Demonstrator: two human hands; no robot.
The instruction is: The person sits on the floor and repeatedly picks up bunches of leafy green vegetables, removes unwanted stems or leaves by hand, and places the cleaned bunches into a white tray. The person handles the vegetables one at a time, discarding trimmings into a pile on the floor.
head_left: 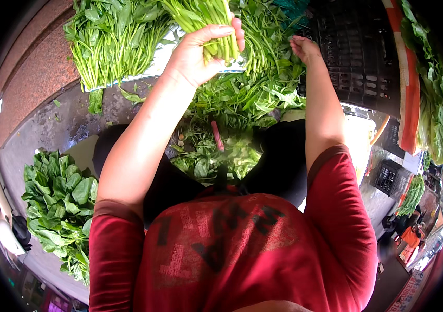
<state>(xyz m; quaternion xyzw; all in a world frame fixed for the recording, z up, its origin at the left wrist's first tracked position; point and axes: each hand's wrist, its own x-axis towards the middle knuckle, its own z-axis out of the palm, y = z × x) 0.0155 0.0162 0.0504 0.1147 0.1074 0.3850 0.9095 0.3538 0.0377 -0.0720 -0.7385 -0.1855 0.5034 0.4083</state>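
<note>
My left hand [205, 48] grips a bunch of leafy green stems [221, 45], probably water spinach, with the cut ends toward me and the thumb across the stalks. Off to the right, my right hand [306, 48] has its fingers curled beside the loose greens and a black plastic crate [352, 58]. Whether anything small is pinched in those fingers cannot be made out. Under the held bunch, a heap of loose stems and leaves [241, 97] spreads toward my knees. A larger pile of similar stems [116, 50] lies left of it on a white sheet [161, 58].
Broad-leaved greens [59, 195] stand on the ground by my left leg. A pink strip or handle [217, 135] lies among trimmings between my knees. At right are a red-and-white edge [406, 78], lettuce-like greens [438, 113] and a smaller crate [389, 177]. A reddish stone ledge [38, 74] runs along the left.
</note>
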